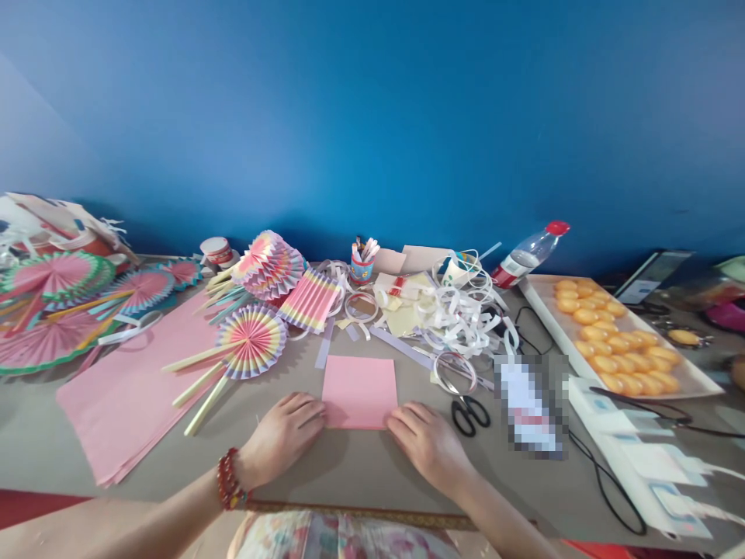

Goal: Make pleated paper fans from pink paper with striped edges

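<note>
A folded-looking pink sheet of paper lies flat on the table in front of me. My left hand holds it at its lower left corner, fingers closed at the edge. At the opposite lower corner my right hand grips it the same way. Both thumbs are mostly hidden. Black-handled scissors rest just beyond my right hand. Left of the paper lies a pleated paper fan with pale yellow sticks.
Large pink sheets, more paper fans and pleated paper lie left. Curled white strips and a pen cup stand behind. Right are a bottle, a tray of yellow pieces and a power strip.
</note>
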The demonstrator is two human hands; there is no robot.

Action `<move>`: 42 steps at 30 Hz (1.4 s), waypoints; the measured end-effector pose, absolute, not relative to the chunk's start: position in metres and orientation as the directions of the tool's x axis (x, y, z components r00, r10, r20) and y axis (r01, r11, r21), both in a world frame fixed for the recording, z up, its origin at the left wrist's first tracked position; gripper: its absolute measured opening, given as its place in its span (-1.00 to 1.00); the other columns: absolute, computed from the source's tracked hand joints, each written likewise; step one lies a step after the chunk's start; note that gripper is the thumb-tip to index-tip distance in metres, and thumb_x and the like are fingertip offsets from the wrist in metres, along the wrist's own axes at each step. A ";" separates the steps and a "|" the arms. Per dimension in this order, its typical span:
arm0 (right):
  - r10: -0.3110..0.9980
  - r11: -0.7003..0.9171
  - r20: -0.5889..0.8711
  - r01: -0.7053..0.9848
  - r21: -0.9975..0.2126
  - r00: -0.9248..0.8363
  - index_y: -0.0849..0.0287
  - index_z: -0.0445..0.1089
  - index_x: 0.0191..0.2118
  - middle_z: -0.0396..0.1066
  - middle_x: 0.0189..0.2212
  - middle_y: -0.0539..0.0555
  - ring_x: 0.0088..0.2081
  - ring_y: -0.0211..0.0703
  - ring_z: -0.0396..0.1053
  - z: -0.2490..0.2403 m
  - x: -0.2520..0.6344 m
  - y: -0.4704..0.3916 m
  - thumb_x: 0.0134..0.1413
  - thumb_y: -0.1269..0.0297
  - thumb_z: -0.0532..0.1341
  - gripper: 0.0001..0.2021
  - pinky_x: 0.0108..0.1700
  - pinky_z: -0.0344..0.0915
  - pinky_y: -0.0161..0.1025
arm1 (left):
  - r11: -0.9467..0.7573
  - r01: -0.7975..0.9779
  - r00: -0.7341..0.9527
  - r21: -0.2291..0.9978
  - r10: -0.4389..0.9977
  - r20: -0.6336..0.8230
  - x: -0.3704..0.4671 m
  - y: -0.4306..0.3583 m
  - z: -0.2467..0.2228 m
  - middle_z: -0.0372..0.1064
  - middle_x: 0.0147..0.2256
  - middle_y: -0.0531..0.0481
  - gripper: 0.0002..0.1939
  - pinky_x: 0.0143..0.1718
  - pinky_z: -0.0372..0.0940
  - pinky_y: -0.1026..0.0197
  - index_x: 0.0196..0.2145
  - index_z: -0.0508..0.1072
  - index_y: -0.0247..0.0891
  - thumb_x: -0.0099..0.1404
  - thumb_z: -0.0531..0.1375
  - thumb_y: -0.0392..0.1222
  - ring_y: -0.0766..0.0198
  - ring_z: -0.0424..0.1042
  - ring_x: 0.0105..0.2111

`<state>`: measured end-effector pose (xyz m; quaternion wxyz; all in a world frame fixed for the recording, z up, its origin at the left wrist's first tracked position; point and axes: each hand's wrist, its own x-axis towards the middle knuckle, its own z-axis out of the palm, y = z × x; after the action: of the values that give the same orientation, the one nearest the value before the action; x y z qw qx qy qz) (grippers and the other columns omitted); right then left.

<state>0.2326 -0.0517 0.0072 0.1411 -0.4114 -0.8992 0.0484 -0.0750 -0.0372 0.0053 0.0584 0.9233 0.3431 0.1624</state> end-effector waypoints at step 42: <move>0.831 0.497 0.407 0.835 -0.237 -0.380 0.13 0.33 0.10 0.44 -0.07 0.21 -0.10 0.09 0.37 0.009 0.206 -0.063 0.19 0.33 0.20 -0.65 -0.08 0.28 -0.02 | -0.811 0.548 0.720 0.207 0.583 0.377 -0.053 -0.014 0.003 0.49 -0.05 -0.16 -0.67 -0.03 0.43 0.08 0.07 0.36 -0.32 0.41 -0.02 -0.37 0.17 0.47 -0.04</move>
<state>0.2060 -0.0628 0.0090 0.2426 -0.5013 -0.8305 -0.0037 -0.0527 -0.0139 0.0026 0.0401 0.9264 0.3051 0.2169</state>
